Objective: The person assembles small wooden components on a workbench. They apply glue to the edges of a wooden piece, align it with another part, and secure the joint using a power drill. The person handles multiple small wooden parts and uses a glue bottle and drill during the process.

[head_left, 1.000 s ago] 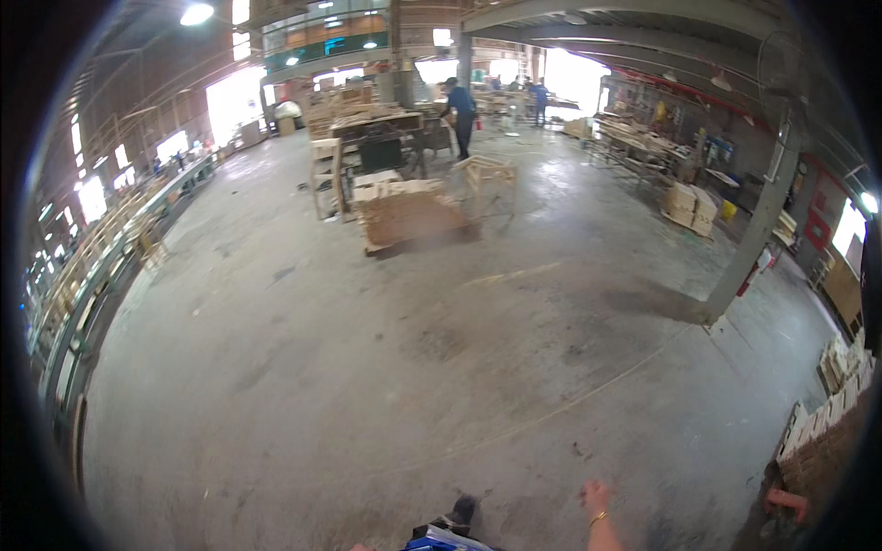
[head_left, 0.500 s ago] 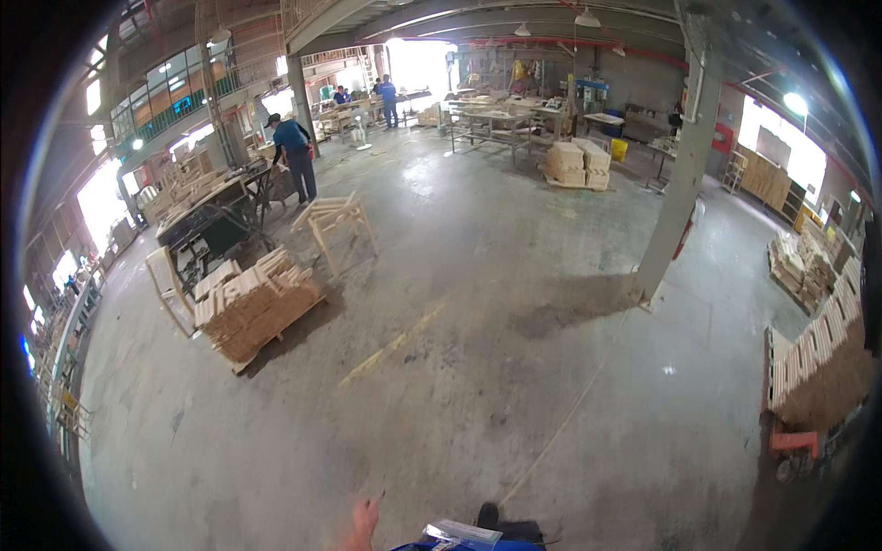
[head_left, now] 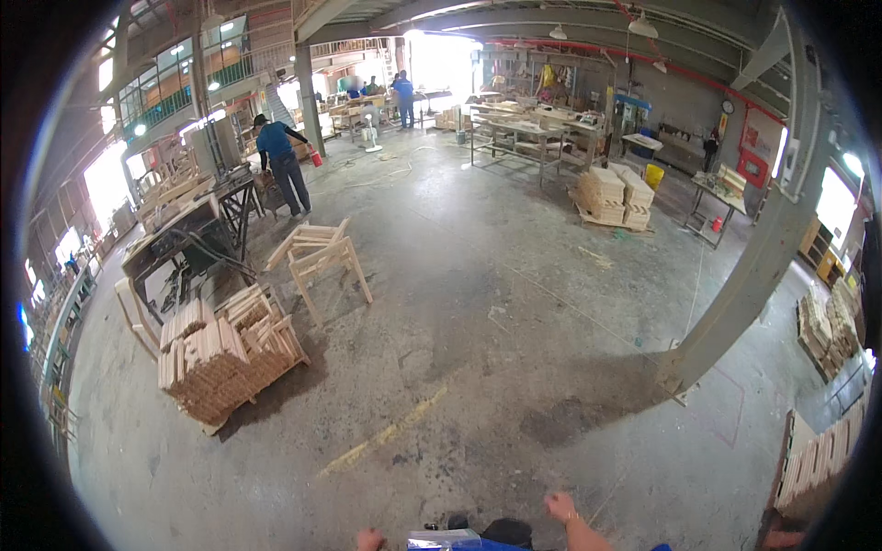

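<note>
My left hand (head_left: 371, 540) shows only in part at the lower edge, left of my body. Its fingers are too small and blurred to make out. Farther right, my right hand (head_left: 559, 505) hangs over the concrete floor with its fingers curled in, and nothing shows in it. Neither hand touches any of the things around. Ahead on the left, a stack of wooden pieces (head_left: 207, 372) lies on a pallet. Just beyond it stands a bare wooden frame with legs (head_left: 322, 262), like an unfinished chair or stool.
A steel column (head_left: 744, 285) rises on the right. Stacked wood (head_left: 818, 459) stands at the right edge. A person in blue (head_left: 283, 161) by a workbench (head_left: 175, 234) holds something red. Farther back are wood bundles (head_left: 616, 196), tables (head_left: 514, 129) and more people.
I have moved forward; the stack, frame and column appear nearer. My left hand has dropped lower, without the thin dark thing seen by it earlier. My right hand has come into view.
</note>
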Demonstrator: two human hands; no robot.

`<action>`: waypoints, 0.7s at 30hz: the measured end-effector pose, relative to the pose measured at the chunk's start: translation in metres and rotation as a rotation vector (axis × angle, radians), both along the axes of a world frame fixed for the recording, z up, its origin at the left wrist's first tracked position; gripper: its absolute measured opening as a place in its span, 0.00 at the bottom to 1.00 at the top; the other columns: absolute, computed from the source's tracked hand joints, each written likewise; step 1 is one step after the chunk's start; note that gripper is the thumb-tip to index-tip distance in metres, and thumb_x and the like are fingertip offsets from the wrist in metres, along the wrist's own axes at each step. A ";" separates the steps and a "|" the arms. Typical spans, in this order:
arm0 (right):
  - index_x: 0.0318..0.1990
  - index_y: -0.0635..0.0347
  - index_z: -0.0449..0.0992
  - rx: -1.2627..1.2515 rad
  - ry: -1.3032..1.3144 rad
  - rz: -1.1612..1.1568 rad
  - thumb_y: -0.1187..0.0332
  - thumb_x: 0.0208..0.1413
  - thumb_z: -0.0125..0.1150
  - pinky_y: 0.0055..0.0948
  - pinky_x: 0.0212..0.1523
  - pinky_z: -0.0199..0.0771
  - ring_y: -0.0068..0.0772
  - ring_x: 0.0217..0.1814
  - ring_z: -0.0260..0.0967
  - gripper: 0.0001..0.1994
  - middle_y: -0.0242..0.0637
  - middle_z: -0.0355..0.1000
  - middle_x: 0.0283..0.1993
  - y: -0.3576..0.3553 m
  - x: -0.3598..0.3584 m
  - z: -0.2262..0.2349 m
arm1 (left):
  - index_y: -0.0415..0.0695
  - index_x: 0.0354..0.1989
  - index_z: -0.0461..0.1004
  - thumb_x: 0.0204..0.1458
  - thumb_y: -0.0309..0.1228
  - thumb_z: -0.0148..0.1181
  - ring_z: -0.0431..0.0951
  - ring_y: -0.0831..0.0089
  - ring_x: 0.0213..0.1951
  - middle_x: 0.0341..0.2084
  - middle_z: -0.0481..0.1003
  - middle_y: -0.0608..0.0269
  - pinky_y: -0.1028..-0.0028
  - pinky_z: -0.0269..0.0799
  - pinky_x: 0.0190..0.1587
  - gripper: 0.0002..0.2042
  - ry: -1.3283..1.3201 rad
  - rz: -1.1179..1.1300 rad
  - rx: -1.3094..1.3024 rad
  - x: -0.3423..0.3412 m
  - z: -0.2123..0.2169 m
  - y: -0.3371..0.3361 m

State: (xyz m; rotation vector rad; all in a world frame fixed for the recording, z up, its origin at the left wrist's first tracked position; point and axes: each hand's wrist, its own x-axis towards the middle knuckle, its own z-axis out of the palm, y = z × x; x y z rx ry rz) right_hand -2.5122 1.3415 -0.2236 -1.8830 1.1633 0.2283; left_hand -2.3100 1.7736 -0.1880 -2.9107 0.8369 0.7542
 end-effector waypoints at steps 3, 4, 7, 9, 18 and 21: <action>0.52 0.59 0.69 -0.498 -0.088 0.171 0.56 0.48 0.52 0.38 0.47 0.69 0.45 0.48 0.70 0.25 0.49 0.71 0.49 -0.089 -0.090 -0.038 | 0.42 0.35 0.77 0.47 0.37 0.52 0.79 0.61 0.30 0.25 0.78 0.55 0.64 0.72 0.37 0.13 0.485 0.631 -0.681 0.142 0.013 -0.218; 0.52 0.59 0.69 0.068 0.273 0.032 0.56 0.48 0.52 0.38 0.47 0.69 0.45 0.48 0.70 0.24 0.49 0.71 0.49 -0.055 -0.059 -0.060 | 0.42 0.35 0.77 0.47 0.37 0.52 0.79 0.61 0.29 0.25 0.78 0.56 0.65 0.72 0.36 0.14 0.263 0.580 -0.562 0.189 0.027 -0.215; 0.51 0.60 0.69 0.297 0.441 0.050 0.55 0.49 0.51 0.38 0.46 0.69 0.46 0.47 0.70 0.24 0.49 0.71 0.48 -0.081 0.032 -0.069 | 0.42 0.33 0.78 0.47 0.39 0.53 0.79 0.60 0.30 0.25 0.78 0.56 0.65 0.72 0.37 0.14 0.100 0.459 -0.501 0.312 0.057 -0.286; 0.51 0.60 0.69 0.314 0.470 0.050 0.55 0.50 0.50 0.38 0.46 0.69 0.46 0.47 0.70 0.24 0.49 0.71 0.47 -0.134 0.094 -0.069 | 0.43 0.31 0.78 0.46 0.41 0.54 0.78 0.59 0.31 0.25 0.78 0.54 0.64 0.72 0.38 0.14 0.187 0.503 -0.424 0.358 0.050 -0.346; 0.43 0.65 0.75 -0.016 -0.042 0.035 0.64 0.51 0.54 0.34 0.39 0.70 0.34 0.36 0.72 0.15 0.42 0.75 0.35 -0.507 0.605 0.021 | 0.38 0.20 0.76 0.40 0.38 0.60 0.78 0.61 0.28 0.17 0.75 0.52 0.63 0.73 0.34 0.13 0.487 0.710 -0.035 0.492 0.000 -0.452; 0.42 0.66 0.75 -0.097 -0.283 0.014 0.69 0.52 0.52 0.33 0.39 0.71 0.32 0.36 0.72 0.13 0.42 0.75 0.34 -0.588 0.775 0.082 | 0.38 0.22 0.76 0.41 0.38 0.61 0.78 0.62 0.29 0.18 0.75 0.52 0.63 0.73 0.34 0.13 0.525 0.765 -0.009 0.575 -0.013 -0.493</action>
